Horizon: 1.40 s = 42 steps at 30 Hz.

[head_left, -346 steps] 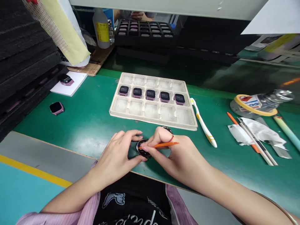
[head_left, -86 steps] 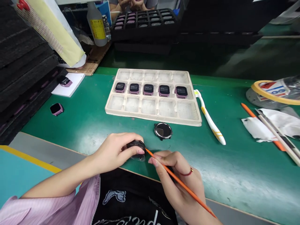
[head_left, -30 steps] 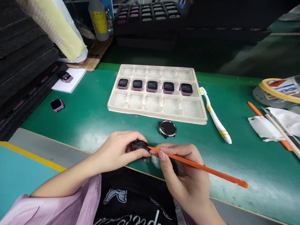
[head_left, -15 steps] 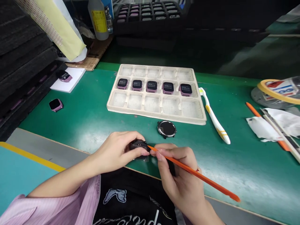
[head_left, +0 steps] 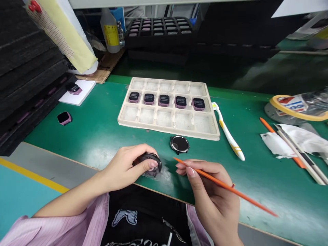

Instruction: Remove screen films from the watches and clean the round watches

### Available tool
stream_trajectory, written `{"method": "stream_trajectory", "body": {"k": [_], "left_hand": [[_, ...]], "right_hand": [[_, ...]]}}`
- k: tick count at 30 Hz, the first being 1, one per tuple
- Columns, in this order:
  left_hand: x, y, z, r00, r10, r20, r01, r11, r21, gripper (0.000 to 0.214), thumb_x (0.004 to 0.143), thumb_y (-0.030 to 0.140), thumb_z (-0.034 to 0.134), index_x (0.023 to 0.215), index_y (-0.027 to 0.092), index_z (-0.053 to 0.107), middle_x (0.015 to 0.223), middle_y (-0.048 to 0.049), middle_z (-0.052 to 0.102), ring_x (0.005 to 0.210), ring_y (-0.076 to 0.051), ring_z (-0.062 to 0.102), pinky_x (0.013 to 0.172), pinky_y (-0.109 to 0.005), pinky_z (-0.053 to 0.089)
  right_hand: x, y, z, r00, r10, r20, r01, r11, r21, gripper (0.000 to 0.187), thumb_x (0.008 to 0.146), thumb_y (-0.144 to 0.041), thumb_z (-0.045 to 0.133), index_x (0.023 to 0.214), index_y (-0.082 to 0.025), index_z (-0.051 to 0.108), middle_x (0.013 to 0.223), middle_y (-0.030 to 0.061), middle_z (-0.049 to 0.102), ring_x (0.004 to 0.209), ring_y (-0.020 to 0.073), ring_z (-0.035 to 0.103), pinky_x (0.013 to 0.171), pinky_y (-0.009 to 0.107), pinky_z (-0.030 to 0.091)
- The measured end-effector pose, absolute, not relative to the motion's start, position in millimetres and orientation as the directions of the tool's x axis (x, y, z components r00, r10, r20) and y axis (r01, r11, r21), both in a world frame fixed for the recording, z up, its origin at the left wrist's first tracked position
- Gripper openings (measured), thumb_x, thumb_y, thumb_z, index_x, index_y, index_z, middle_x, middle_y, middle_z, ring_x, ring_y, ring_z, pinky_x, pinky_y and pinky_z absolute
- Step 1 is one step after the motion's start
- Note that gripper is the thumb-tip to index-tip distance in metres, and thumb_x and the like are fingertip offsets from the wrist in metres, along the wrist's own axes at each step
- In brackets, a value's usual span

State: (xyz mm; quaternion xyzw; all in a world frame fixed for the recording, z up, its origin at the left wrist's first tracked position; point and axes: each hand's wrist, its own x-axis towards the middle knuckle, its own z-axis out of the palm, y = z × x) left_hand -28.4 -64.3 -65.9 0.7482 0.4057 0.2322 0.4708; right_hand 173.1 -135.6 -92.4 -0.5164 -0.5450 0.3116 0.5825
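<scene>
My left hand (head_left: pixel 132 167) grips a round black watch case (head_left: pixel 155 159) at the front of the green bench, tilted on edge between thumb and fingers. Clear film shows beneath it, and my fingers cover part of the case. Held like a pen, an orange pointed stick (head_left: pixel 225 185) lies in my right hand (head_left: pixel 215 191). Its tip points left and is apart from the watch case. Just beyond the two hands, a round watch (head_left: pixel 179 144) with a dark face and silver rim lies flat on the bench.
A pale tray (head_left: pixel 167 128) holds several purple square watches in its middle row. A toothbrush (head_left: pixel 228 131) lies to its right. Farther right are a jar (head_left: pixel 284 112), white wipes (head_left: pixel 276 145) and sticks. One purple watch (head_left: pixel 64 118) lies at left, near stacked black foam trays (head_left: pixel 28 68).
My right hand has drawn back to the right, and the stick's tip has come away from the watch case. My left hand has tilted the case. The camera view has shifted slightly.
</scene>
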Motion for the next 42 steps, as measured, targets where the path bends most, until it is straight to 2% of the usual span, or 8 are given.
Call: {"method": "stream_trajectory", "body": {"k": [4, 7, 10, 14, 22, 26, 32, 42], "left_hand": [[-28, -69, -66, 0.565, 0.824, -0.04, 0.183, -0.078, 0.98, 0.017, 0.1, 0.035, 0.053, 0.102, 0.02, 0.06, 0.084, 0.001, 0.067, 0.07, -0.01, 0.068, 0.067, -0.021, 0.053], [-24, -75, -66, 0.591, 0.795, -0.134, 0.04, 0.137, 0.99, 0.018, 0.092, 0.03, 0.066, 0.104, 0.021, 0.058, 0.082, 0.0014, 0.069, 0.062, -0.009, 0.068, 0.06, -0.019, 0.055], [-20, -79, -65, 0.558, 0.815, -0.158, -0.025, 0.206, 0.978, 0.028, 0.081, 0.025, 0.079, 0.101, 0.02, 0.059, 0.083, 0.001, 0.071, 0.062, -0.009, 0.068, 0.055, -0.017, 0.054], [-19, -80, -61, 0.504, 0.858, -0.095, -0.019, 0.121, 0.992, 0.026, 0.077, 0.023, 0.083, 0.094, 0.019, 0.063, 0.083, 0.0023, 0.07, 0.068, -0.007, 0.067, 0.059, -0.014, 0.051], [-20, -78, -60, 0.522, 0.843, 0.128, 0.052, -0.181, 0.982, 0.016, 0.086, 0.027, 0.075, 0.1, 0.022, 0.069, 0.096, 0.0006, 0.072, 0.079, -0.009, 0.066, 0.07, -0.016, 0.051], [-19, -82, -56, 0.54, 0.835, 0.106, 0.047, -0.155, 0.987, 0.014, 0.093, 0.029, 0.066, 0.105, 0.023, 0.067, 0.101, -0.0011, 0.068, 0.068, -0.006, 0.064, 0.06, -0.015, 0.052], [-16, -86, -50, 0.472, 0.881, 0.045, -0.013, -0.045, 0.999, 0.035, 0.068, 0.017, 0.088, 0.093, 0.021, 0.065, 0.082, 0.0054, 0.072, 0.072, -0.007, 0.068, 0.067, -0.012, 0.053], [-16, -80, -52, 0.514, 0.832, 0.21, 0.019, -0.256, 0.967, 0.028, 0.078, 0.021, 0.082, 0.105, 0.023, 0.075, 0.096, -0.0018, 0.076, 0.08, -0.012, 0.069, 0.074, -0.022, 0.054]], "right_hand": [[172, -133, -90, 0.066, 0.948, 0.311, 0.247, 0.286, -0.926, 0.021, 0.098, -0.014, 0.056, 0.108, -0.028, 0.068, 0.1, 0.0019, 0.073, 0.084, 0.0133, 0.071, 0.078, 0.026, 0.057], [168, -130, -88, 0.015, 0.941, 0.339, 0.245, 0.325, -0.913, 0.015, 0.092, -0.018, 0.066, 0.104, -0.027, 0.067, 0.093, 0.001, 0.071, 0.081, 0.0143, 0.069, 0.073, 0.026, 0.056], [165, -127, -86, 0.009, 0.937, 0.35, 0.228, 0.339, -0.913, 0.013, 0.089, -0.021, 0.072, 0.099, -0.027, 0.065, 0.089, -0.0006, 0.069, 0.081, 0.0137, 0.067, 0.073, 0.024, 0.055], [165, -128, -88, -0.012, 0.938, 0.347, 0.19, 0.343, -0.92, 0.014, 0.09, -0.022, 0.071, 0.1, -0.027, 0.063, 0.09, -0.0014, 0.066, 0.086, 0.0129, 0.065, 0.077, 0.023, 0.053], [166, -130, -91, -0.053, 0.93, 0.364, 0.181, 0.368, -0.912, 0.016, 0.091, -0.02, 0.07, 0.103, -0.026, 0.062, 0.092, -0.0017, 0.062, 0.086, 0.0106, 0.062, 0.079, 0.021, 0.051], [168, -131, -89, -0.082, 0.92, 0.383, 0.208, 0.392, -0.896, 0.016, 0.09, -0.023, 0.072, 0.101, -0.025, 0.061, 0.095, -0.0014, 0.065, 0.085, 0.01, 0.064, 0.077, 0.02, 0.051], [172, -133, -91, -0.072, 0.907, 0.415, 0.145, 0.421, -0.895, 0.012, 0.095, -0.033, 0.065, 0.103, -0.025, 0.063, 0.095, -0.0004, 0.064, 0.089, 0.0114, 0.063, 0.08, 0.02, 0.051], [172, -134, -91, -0.063, 0.909, 0.411, 0.147, 0.416, -0.897, 0.011, 0.092, -0.03, 0.069, 0.102, -0.026, 0.064, 0.093, 0.0002, 0.065, 0.08, 0.0126, 0.062, 0.071, 0.023, 0.05]]}}
